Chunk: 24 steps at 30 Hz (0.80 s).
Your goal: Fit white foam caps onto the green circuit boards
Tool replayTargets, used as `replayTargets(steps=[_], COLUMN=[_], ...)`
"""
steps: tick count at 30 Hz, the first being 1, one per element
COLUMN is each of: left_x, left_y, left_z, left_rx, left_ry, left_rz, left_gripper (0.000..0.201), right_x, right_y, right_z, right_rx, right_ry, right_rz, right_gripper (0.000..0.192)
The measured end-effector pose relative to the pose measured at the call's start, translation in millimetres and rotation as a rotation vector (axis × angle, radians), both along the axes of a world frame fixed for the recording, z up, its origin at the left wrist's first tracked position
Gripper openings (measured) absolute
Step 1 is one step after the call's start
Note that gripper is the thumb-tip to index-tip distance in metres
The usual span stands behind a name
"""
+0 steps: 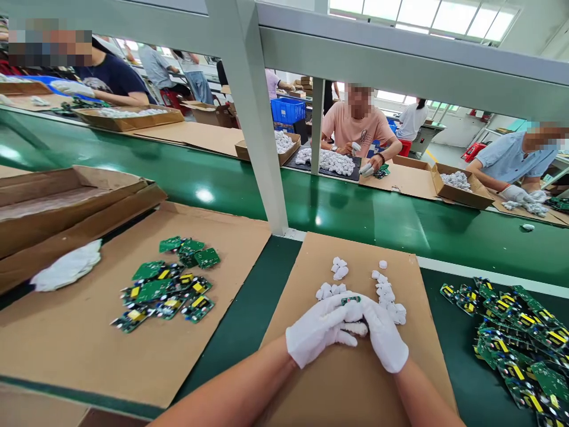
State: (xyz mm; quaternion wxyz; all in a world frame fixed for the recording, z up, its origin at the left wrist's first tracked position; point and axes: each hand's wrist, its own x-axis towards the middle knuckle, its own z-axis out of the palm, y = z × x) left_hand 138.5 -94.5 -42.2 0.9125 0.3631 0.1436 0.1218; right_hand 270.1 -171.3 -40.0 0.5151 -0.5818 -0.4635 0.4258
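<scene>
Both of my hands wear white gloves and meet over a cardboard sheet [311, 379] in front of me. My left hand [317, 329] and my right hand [384, 335] are closed together around a small green circuit board [350, 300], of which only an edge shows between the fingers. Just beyond my hands lie several small white plastic pieces [386, 292] scattered on the cardboard. A pile of green circuit boards [520, 338] lies to the right of my right hand. Another group of green circuit boards [171, 287] lies on cardboard to the left.
A green conveyor belt [338, 204] runs across behind a grey post [260, 136]. Open cardboard boxes [66, 204] and a white cloth [69, 267] sit at the left. Across the belt, several other people handle white parts in cardboard trays [462, 184].
</scene>
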Motion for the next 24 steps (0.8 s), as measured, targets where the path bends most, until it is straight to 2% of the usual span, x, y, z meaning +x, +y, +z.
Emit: replayTargets(steps=[3,8,12,15,17,21,24], left_x=[-0.7,2.0,2.8,1.6,0.8,-0.2,-0.7], left_y=[-0.7,0.8,1.2,1.1,1.2,1.3,0.7], left_z=[2.5,3.9,1.6,1.5,2.7,5.3,4.4], left_rx=[-0.03,0.021,-0.002,-0.016,0.029,0.162,0.18], left_ry=[-0.008,0.092,0.093,0.053,0.069,0.119,0.114], left_rz=[0.037,0.062,0.068,0.062,0.047,0.024,0.037], left_gripper=[0.03,0.023,0.023,0.029,0.032,0.029,0.031], right_x=[-1.1,-3.8,-1.0,0.6,1.5,3.9,3.6], right_y=[-0.5,0.6,0.7,-0.5,-1.9,-3.8,-2.3], right_z=[-0.6,1.8,5.9,6.8,8.9,16.1,14.2], right_rx=[-0.005,0.031,0.028,0.005,-0.02,-0.087,-0.09], right_ry=[-0.062,-0.192,-0.113,-0.136,-0.163,-0.024,0.013], right_rz=[0.022,0.036,0.155,0.127,0.101,0.235,0.211], right_gripper=[0.04,0.031,0.036,0.034,0.031,0.04,0.044])
